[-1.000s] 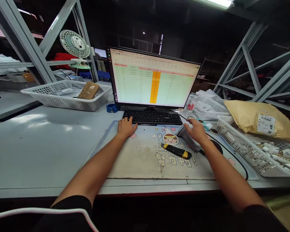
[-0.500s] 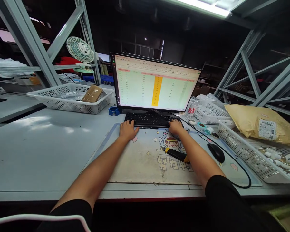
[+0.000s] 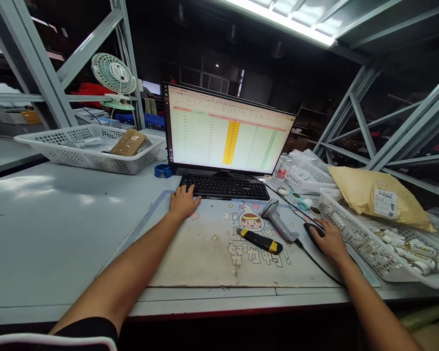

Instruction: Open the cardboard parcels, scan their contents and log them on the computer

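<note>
My left hand (image 3: 183, 202) rests at the left end of the black keyboard (image 3: 225, 187), fingers stretched over its keys and thumb apart. Over to the right, my right hand (image 3: 331, 238) is wrapped on the black computer mouse (image 3: 312, 233), partly covering it. Behind the keyboard the monitor (image 3: 201, 131) displays a spreadsheet with an orange column. A grey barcode scanner (image 3: 281, 223) lies on the printed desk mat (image 3: 190, 253) between my hands. In front of the scanner is a black and yellow utility knife (image 3: 259, 241).
At the left stands a white basket (image 3: 128, 165) with a brown package (image 3: 129, 142); a blue tape roll (image 3: 163, 170) sits beside it. On the right, another basket (image 3: 354, 239) holds white tubes, with a padded envelope (image 3: 380, 195) on top. A fan (image 3: 113, 73) is behind.
My right hand has left the keyboard and moved right onto the mouse, uncovering the barcode scanner. My left hand stays at the keyboard. The view has shifted slightly.
</note>
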### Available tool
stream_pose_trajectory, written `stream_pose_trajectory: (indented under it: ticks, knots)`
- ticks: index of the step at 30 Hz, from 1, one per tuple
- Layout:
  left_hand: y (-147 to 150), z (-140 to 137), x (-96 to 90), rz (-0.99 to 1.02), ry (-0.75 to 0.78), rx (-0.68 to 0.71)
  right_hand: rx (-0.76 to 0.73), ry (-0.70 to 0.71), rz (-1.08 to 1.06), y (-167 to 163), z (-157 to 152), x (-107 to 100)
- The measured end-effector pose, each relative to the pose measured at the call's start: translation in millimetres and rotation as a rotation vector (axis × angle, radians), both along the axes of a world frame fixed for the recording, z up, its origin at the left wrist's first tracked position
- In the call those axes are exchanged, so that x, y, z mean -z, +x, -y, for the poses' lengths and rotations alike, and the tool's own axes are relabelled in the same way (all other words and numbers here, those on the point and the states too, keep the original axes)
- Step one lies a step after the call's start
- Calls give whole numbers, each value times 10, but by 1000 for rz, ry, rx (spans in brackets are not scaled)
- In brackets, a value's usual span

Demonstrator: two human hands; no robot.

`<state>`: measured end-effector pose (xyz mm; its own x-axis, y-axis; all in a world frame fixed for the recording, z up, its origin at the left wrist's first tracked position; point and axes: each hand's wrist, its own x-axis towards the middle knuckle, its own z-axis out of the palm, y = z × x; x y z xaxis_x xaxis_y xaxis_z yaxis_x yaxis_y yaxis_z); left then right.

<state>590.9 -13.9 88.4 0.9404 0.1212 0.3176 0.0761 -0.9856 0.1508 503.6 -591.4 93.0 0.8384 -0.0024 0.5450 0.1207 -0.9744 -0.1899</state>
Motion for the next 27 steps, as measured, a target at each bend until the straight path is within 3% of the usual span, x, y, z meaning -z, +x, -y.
stream_pose_trajectory:
  ticks: [3,6,27]
  knots:
    - [7,-13,15,17,-10,11,35,96,-32,-76,227,323]
    - [14,-24,24,31,-14,9,34,152,-18,-67,264,455]
    - [13,-27,13,14,10,13,-133,102,-19,-64,234,527]
